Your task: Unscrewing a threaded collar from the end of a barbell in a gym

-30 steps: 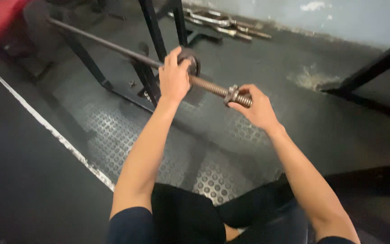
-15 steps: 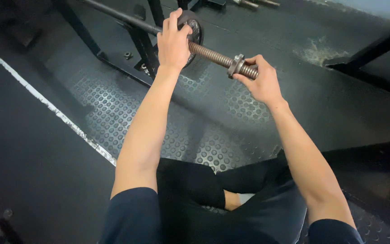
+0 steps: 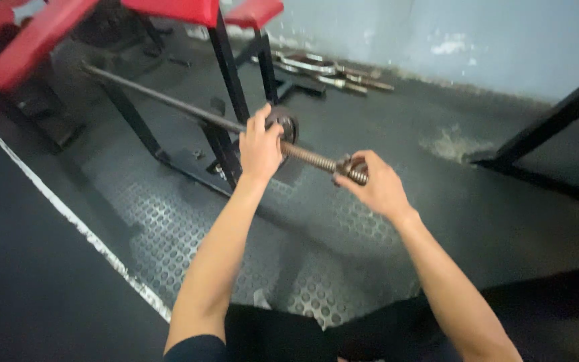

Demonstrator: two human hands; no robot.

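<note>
Head view: left hand [image 3: 261, 144] closed around the small dark weight plate [image 3: 285, 125] on the bar [image 3: 162, 99], fingers wrapped over its rim. Right hand [image 3: 375, 188] pinches the spin collar [image 3: 351, 169] at the threaded end, fingers curled tight on it. Against the picture half a second back, both grips are unchanged; the bar sits lower in the picture and the red bench [image 3: 169, 9] now shows. Collar remains near the thread's outer end, apart from the plate.

Dark studded rubber floor [image 3: 169, 234] with a white line [image 3: 68, 221] spread below a black-framed bench with red pads [image 3: 169, 10], behind which loose metal bars [image 3: 330, 72] lay against a scuffed pale wall [image 3: 490, 33].
</note>
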